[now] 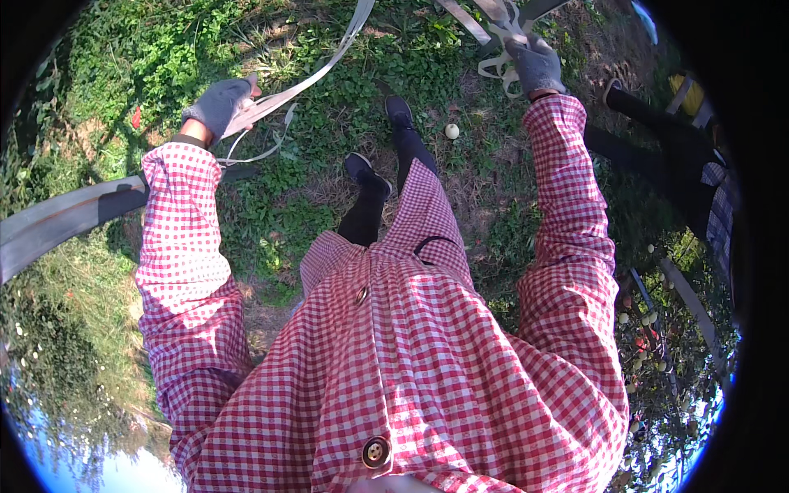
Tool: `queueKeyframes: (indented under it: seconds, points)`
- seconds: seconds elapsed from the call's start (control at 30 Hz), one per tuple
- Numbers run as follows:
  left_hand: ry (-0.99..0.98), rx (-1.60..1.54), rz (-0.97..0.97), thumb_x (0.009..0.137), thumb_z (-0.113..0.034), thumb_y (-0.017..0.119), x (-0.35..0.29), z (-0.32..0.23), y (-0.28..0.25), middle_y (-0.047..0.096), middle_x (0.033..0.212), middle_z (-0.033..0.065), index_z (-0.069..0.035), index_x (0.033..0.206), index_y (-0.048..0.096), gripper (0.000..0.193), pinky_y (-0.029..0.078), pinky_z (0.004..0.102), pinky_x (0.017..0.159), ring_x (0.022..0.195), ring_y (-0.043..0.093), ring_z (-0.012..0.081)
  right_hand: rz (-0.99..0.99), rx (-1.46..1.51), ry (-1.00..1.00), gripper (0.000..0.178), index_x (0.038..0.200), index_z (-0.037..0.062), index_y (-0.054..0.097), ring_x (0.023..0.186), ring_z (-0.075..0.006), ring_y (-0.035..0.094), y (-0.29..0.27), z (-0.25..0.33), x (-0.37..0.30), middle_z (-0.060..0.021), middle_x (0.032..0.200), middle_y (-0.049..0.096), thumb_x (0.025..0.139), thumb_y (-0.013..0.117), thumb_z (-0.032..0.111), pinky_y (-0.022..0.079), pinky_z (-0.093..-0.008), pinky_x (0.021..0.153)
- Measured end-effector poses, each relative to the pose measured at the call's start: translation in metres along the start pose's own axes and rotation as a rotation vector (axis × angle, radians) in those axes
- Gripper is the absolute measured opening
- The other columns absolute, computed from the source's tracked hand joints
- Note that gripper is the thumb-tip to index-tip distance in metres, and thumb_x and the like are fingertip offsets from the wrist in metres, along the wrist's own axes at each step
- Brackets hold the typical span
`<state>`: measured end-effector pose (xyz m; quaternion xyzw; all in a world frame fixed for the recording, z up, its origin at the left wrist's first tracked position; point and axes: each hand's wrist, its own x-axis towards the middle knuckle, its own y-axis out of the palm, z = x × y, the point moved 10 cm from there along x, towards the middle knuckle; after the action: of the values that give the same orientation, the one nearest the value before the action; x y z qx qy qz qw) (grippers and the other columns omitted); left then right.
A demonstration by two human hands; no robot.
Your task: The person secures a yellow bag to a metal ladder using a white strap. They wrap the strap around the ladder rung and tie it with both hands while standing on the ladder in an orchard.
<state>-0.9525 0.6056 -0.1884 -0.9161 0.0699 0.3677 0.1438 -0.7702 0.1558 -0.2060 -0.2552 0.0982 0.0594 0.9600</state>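
My left hand point(220, 107), in a grey glove with bare fingertips, is closed round a pale flat strap point(311, 80). This strap curves from the hand up past the top edge, and a thin loose end point(275, 146) dangles below the hand. At the upper right, my right hand point(536, 67), also grey-gloved, is closed on a bunch of whitish straps point(496, 67) with loops hanging beside it. Where those straps lead is cut off by the top edge. Both arms reach forward, well apart, in red-and-white checked sleeves.
Grass and low weeds cover the ground round my dark shoes point(399, 112). A pale round fruit point(451, 131) lies ahead. A long grey band point(74, 218) crosses at left. Another person point(686, 168) in dark clothes is at right, near something yellow point(687, 95). Fruit-bearing branches point(649, 337) are lower right.
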Motion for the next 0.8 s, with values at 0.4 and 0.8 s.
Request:
queueKeyframes:
  seconds: [0.4, 0.8]
  points:
    - [0.572, -0.414, -0.022, 0.088, -0.022, 0.052, 0.042, -0.172, 0.174, 0.058, 0.078, 0.0055, -0.004, 0.098, 0.056, 0.021, 0.046, 0.0235, 0.061, 0.062, 0.053, 0.0121, 0.582, 0.78, 0.341, 0.011, 0.081, 0.0046, 0.054, 0.056, -0.0093, 0.05, 0.146, 0.043, -0.171, -0.0001, 0.066, 0.053, 0.082, 0.059, 0.014, 0.043, -0.0233, 0.055]
    - [0.297, -0.156, -0.215, 0.082, -0.017, 0.054, 0.063, -0.084, 0.139, 0.06, 0.075, 0.0115, -0.004, 0.091, 0.056, 0.016, 0.044, 0.0344, 0.063, 0.068, 0.057, 0.0229, 0.104, 0.469, -0.148, 0.021, 0.101, 0.002, 0.056, 0.083, -0.0167, 0.059, 0.112, 0.125, 0.032, -0.0064, 0.093, 0.063, 0.083, 0.057, 0.013, 0.047, -0.0274, 0.074]
